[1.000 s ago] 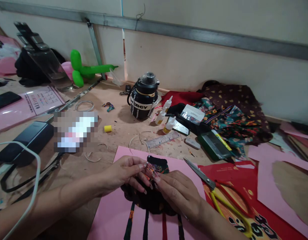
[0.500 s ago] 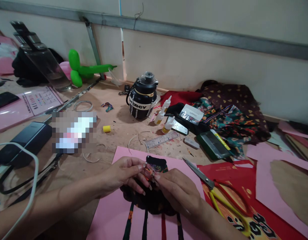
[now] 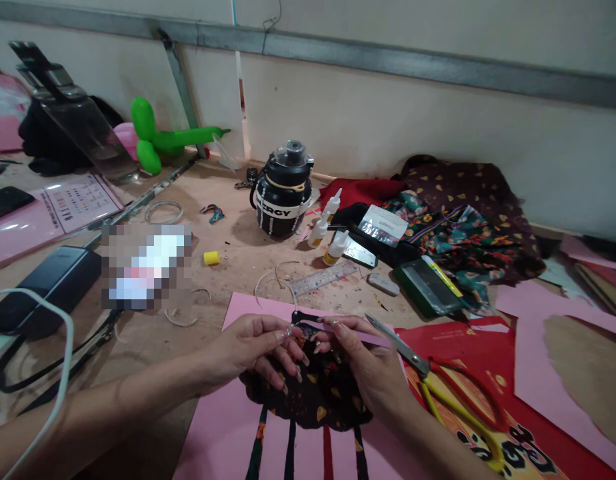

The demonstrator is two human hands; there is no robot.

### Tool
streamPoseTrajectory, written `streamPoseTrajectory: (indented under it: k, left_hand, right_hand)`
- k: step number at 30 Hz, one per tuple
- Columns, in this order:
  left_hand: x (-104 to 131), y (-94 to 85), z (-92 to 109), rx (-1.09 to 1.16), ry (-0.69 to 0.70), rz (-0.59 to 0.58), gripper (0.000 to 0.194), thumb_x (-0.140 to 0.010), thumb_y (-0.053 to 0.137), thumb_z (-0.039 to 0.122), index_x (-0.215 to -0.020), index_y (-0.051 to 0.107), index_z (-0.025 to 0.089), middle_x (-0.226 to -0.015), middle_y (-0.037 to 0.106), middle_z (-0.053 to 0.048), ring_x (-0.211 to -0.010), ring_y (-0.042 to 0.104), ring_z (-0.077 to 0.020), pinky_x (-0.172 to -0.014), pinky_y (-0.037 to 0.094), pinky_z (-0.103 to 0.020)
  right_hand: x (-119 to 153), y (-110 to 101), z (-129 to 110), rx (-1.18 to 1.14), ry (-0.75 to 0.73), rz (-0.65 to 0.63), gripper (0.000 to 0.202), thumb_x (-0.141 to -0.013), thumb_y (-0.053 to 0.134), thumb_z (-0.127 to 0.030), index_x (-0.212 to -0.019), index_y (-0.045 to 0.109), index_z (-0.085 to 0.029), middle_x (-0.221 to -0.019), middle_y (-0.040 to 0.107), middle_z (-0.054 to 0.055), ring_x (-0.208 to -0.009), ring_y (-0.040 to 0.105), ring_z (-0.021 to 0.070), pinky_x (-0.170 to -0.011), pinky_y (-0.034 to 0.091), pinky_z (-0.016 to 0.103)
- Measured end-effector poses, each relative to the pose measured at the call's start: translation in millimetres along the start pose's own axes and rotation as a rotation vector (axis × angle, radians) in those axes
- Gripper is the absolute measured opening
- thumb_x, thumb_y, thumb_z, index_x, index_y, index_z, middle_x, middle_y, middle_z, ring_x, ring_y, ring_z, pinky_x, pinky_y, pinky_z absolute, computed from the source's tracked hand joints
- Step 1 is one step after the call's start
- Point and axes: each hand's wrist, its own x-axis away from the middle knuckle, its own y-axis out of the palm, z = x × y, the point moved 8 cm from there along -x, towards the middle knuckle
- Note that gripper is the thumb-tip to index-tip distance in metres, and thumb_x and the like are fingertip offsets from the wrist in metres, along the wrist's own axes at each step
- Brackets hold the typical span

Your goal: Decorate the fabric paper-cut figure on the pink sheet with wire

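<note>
Both hands work over a dark brown leaf-print fabric piece (image 3: 333, 393) lying on a pink sheet (image 3: 208, 427). My left hand (image 3: 268, 343) has its thumb and forefinger pinched together at the fabric's upper edge, the other fingers hanging loosely over it. What sits in that pinch is too small to make out. Close by on the right, my right hand (image 3: 363, 353) is closed in a pinch, its held item hidden too. A black fabric band (image 3: 303, 317) shows just behind the fingertips. Dark and patterned strips, plus a red strip (image 3: 328, 450), run down the sheet below the fabric.
Scissors (image 3: 423, 367) with red and yellow handles rest on red printed paper right of my right hand. Beyond are a ruler (image 3: 323, 279), small glue bottles (image 3: 333, 248), a black jug (image 3: 283, 200) and piled fabric (image 3: 463, 220). A lit phone (image 3: 153, 267) lies left.
My right hand has turned and shifted slightly right, its fingers lifting from the fabric, so more leaf print shows. My left hand stays nearly in place, still pinching.
</note>
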Motion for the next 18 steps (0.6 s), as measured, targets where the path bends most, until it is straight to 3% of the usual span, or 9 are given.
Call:
streamPoseTrajectory:
  k: [4, 7, 11, 15, 18]
  left_hand:
    - [-1, -0.7, -2, 0.012, 0.010, -0.019, 0.026, -0.084, 0.060, 0.035, -0.097, 0.066, 0.013, -0.090, 0.067, -0.008, -0.067, 0.065, -0.0120, -0.053, 0.054, -0.020]
    - [-1, -1.0, -3, 0.011, 0.010, -0.018, 0.025, -0.085, 0.059, 0.034, -0.097, 0.066, 0.013, -0.089, 0.067, -0.008, -0.065, 0.065, -0.0116, -0.052, 0.054, -0.019]
    - [-1, -1.1, -2, 0.003, 0.014, -0.003, 0.025, -0.085, 0.059, 0.035, -0.093, 0.066, 0.011, -0.085, 0.067, -0.007, -0.063, 0.065, -0.0112, -0.052, 0.054, -0.019]
    - [-1, 1.0, 1, -0.013, 0.022, -0.014, 0.026, -0.085, 0.059, 0.035, -0.087, 0.066, 0.010, -0.084, 0.067, -0.007, -0.062, 0.064, -0.0103, -0.052, 0.054, -0.018]
    - [-1, 1.3, 2, -0.026, 0.019, -0.005, 0.026, -0.085, 0.059, 0.036, -0.087, 0.065, 0.011, -0.082, 0.066, -0.007, -0.062, 0.064, -0.0104, -0.052, 0.054, -0.018]
  right_hand:
    - [-4, 3, 16, -0.231, 0.156, 0.035, 0.024, -0.065, 0.079, -0.037, -0.078, 0.070, -0.019, -0.063, 0.070, 0.001, -0.056, 0.064, 0.0141, -0.056, 0.050, 0.024]
    - [-4, 3, 13, -0.200, 0.127, 0.013, 0.022, -0.068, 0.077, -0.038, -0.079, 0.071, -0.020, -0.065, 0.070, 0.001, -0.058, 0.065, 0.0138, -0.058, 0.051, 0.024]
    - [4, 3, -18, 0.197, -0.213, -0.067, 0.011, -0.080, 0.066, -0.030, -0.086, 0.073, -0.025, -0.081, 0.074, 0.003, -0.071, 0.068, 0.0174, -0.066, 0.053, 0.027]
    - [22, 17, -45, 0.508, -0.627, -0.200, 0.030, -0.082, 0.058, -0.012, -0.103, 0.070, -0.031, -0.088, 0.075, 0.001, -0.073, 0.069, 0.0164, -0.065, 0.055, 0.027]
    - [33, 26, -55, 0.600, -0.836, -0.260, 0.039, -0.081, 0.056, -0.005, -0.112, 0.065, -0.028, -0.089, 0.074, 0.003, -0.075, 0.070, 0.0159, -0.064, 0.056, 0.026]
